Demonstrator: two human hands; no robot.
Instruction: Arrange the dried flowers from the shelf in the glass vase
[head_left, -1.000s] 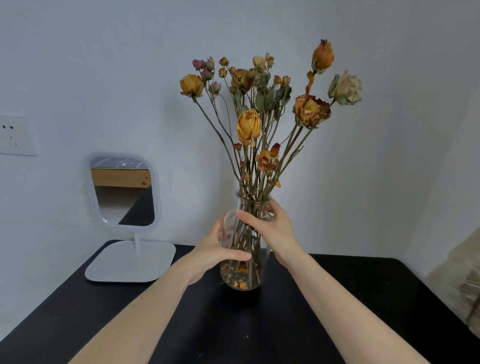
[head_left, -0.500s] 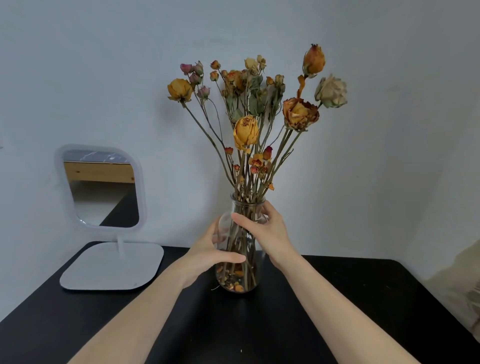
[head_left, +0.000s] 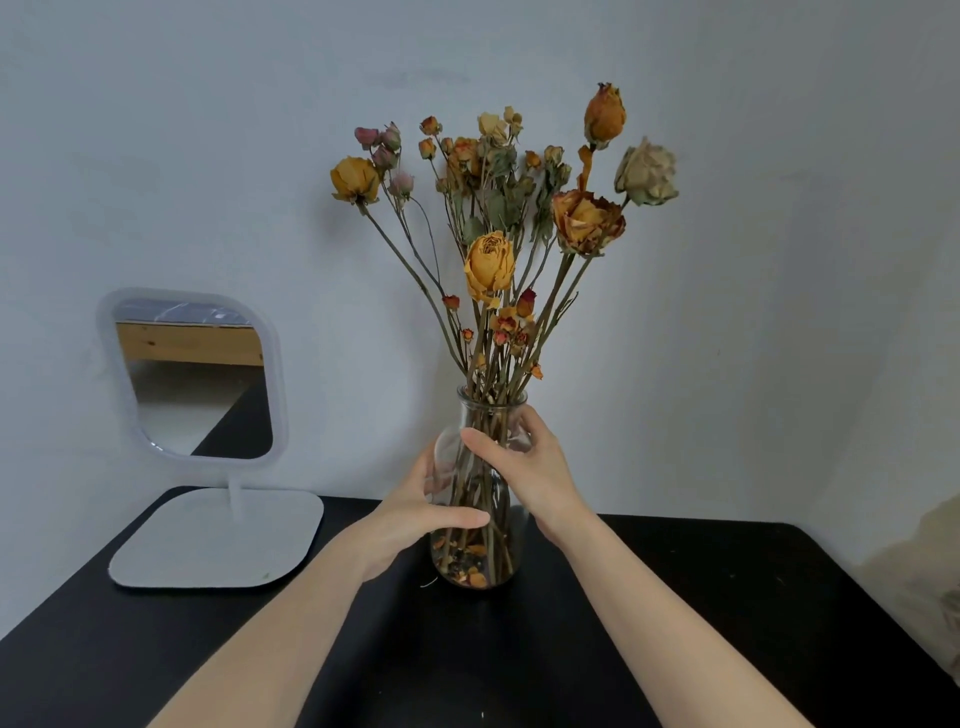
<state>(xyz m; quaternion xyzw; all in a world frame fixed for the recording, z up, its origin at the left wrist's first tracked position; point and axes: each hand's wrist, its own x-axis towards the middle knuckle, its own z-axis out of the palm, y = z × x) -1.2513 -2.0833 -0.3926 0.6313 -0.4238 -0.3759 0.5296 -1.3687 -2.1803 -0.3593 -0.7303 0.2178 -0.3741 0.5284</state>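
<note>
A clear glass vase (head_left: 480, 564) stands upright on the black table (head_left: 675, 597) near the wall. Several dried flowers (head_left: 491, 265), mostly yellow and orange roses on long stems, stand in it and fan out above its neck. Loose petals lie at the bottom of the vase. My left hand (head_left: 415, 512) wraps the vase's lower left side, thumb across the front. My right hand (head_left: 524, 467) grips the upper right side just under the neck, with its thumb over the front.
A white-framed mirror (head_left: 195, 384) on a flat white base (head_left: 218, 540) stands at the left on the table. The grey wall rises right behind the vase. A pale cloth-like shape (head_left: 930, 577) shows at the right edge.
The vase and both hands keep the same hold. The view has shifted a little, so the mirror sits further left than 1 s ago.
</note>
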